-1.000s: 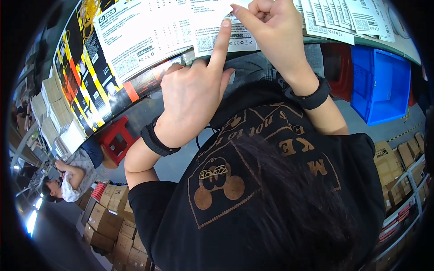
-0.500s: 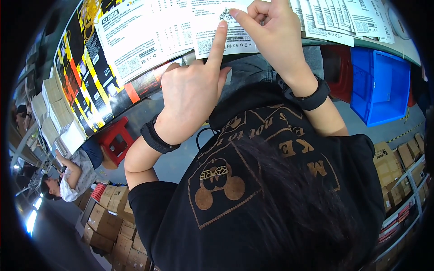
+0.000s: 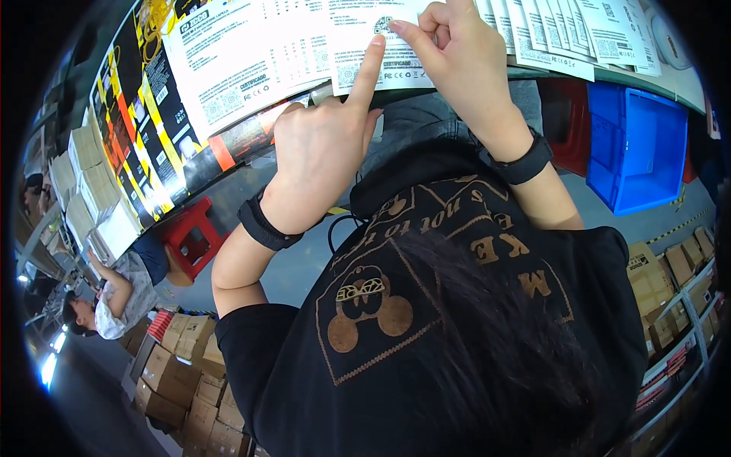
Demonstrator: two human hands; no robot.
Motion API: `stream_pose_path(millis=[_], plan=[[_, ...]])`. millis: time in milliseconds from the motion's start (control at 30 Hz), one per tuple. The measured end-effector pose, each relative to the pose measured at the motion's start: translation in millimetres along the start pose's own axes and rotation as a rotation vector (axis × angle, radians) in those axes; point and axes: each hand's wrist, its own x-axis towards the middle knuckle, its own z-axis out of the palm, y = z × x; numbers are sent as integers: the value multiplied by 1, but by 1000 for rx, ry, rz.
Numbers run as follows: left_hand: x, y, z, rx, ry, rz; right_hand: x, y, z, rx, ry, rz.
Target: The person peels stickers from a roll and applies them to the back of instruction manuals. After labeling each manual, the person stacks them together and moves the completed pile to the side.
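1. Nearest the camera, we are looking down over our own dark hair and black printed shirt (image 3: 457, 327); both forearms are rising from it toward the table edge, each wearing a black wristband (image 3: 263, 225).

2. Our left hand (image 3: 320, 152) is curled loosely with only the index finger extended; its fingertip is pressing on a white printed sheet (image 3: 373, 46) and grasping nothing.

3. Our right hand (image 3: 457, 53) is pinching something small between thumb and forefinger at the upper part of that same sheet, just beside the left fingertip; we cannot tell whether it is a sticker or the sheet's own edge.

4. The sheet is lying flat at the near edge of the table (image 3: 251, 164), among other white printed sheets (image 3: 579, 34) fanned out to the right and black-and-yellow flattened cartons (image 3: 145, 122) to the left.

5. Likely faults, in our judgement: the sheet is overhanging the edge, so uneven pressure from the single finger could be letting it slide or crease; the pinched piece could be landing skewed, since the two hands are working very close together.

6. Farther off, a blue bin (image 3: 640, 145) and a red stool (image 3: 190, 236) are standing on the floor below, stacked brown boxes (image 3: 183, 373) are filling the lower left, and another person (image 3: 114, 297) is working at the far left.
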Motion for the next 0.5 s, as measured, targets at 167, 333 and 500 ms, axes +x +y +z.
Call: stream_pose_path(millis=[167, 333, 500], plan=[[-1, -1, 1, -4, 6, 11, -1, -1, 1, -22, 0, -24], [0, -1, 1, 2, 26, 27, -3, 3, 5, -109, 62, -123], [-1, -1, 1, -8, 12, 20, -4, 3, 6, -123, 94, -178]])
